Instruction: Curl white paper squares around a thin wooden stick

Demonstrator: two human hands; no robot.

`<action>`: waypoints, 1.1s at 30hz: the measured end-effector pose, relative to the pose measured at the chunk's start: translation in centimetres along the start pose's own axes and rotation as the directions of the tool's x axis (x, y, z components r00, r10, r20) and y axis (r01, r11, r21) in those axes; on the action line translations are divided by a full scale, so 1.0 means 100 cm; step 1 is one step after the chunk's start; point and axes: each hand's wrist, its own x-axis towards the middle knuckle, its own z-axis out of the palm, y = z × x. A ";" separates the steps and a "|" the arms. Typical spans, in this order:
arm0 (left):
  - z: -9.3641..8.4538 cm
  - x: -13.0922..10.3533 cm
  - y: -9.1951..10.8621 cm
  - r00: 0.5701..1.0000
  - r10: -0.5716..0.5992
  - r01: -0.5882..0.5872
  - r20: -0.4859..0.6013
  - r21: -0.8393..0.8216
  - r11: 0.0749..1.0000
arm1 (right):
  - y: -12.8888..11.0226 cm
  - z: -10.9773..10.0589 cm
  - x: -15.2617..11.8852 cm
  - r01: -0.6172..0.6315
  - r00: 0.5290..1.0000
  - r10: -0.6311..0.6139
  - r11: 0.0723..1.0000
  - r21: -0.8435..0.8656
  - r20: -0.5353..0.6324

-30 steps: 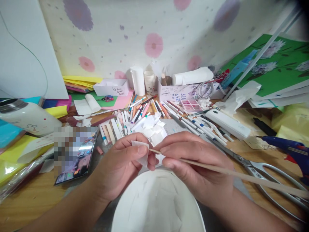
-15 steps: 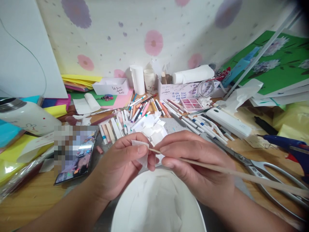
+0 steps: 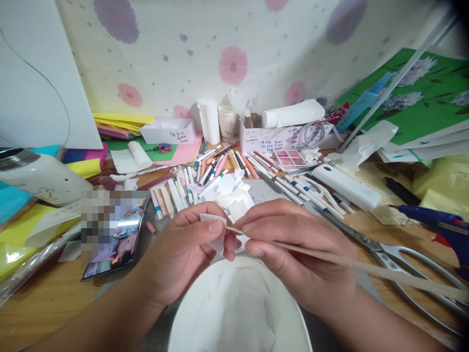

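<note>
My left hand (image 3: 194, 244) is closed, pinching a small piece of thin white paper (image 3: 208, 221) between thumb and fingers. A slim wooden stick (image 3: 330, 259) runs through my right hand (image 3: 296, 249), whose thumb and fingertips grip it near its left end. The stick's tip meets the paper at my left thumb; whether the paper is wrapped round it I cannot tell. Below both hands stands a white round container (image 3: 183, 318) with whitish paper-like pieces inside. Behind them, white paper scraps (image 3: 230, 190) lie in a pile.
On the left are a phone (image 3: 120, 239) and a white bottle (image 3: 44, 178). Large scissors (image 3: 388, 264) and a blue glue gun (image 3: 432, 215) lie on the right. Many markers (image 3: 216, 164) spread across the back, before paper cups (image 3: 227, 122) and a white box (image 3: 168, 131).
</note>
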 end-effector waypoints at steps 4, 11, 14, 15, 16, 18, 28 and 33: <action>0.001 0.000 0.000 1.000 0.000 0.000 0.003 0.007 1.000 | 0.000 -0.001 0.000 0.003 1.000 -0.003 1.000 0.003 0.007; 0.003 0.000 0.000 1.000 -0.008 0.008 -0.006 0.001 1.000 | 0.000 -0.004 0.001 0.017 1.000 -0.016 1.000 -0.017 0.026; 0.003 0.000 -0.001 1.000 -0.004 0.004 -0.006 0.010 1.000 | 0.000 -0.004 0.001 0.017 1.000 -0.017 1.000 -0.016 0.023; 0.003 0.000 -0.001 1.000 -0.001 0.001 -0.001 0.016 1.000 | 0.000 -0.003 0.001 0.019 1.000 -0.018 1.000 -0.014 0.021; 0.003 0.000 0.000 1.000 0.004 -0.004 -0.001 0.018 1.000 | 0.000 -0.003 0.001 0.021 1.000 -0.021 1.000 -0.010 0.021; 0.003 0.001 0.000 1.000 0.006 -0.006 0.006 0.018 1.000 | 0.000 -0.002 0.002 0.021 1.000 -0.021 1.000 0.001 0.014; 0.002 0.003 0.001 1.000 0.012 -0.012 0.002 0.032 0.999 | 0.000 -0.001 0.001 0.040 0.999 -0.040 0.999 0.022 -0.009; 0.002 0.000 0.000 1.000 0.018 -0.018 -0.001 0.040 0.999 | 0.000 -0.001 0.001 0.048 0.999 -0.048 0.999 0.007 -0.009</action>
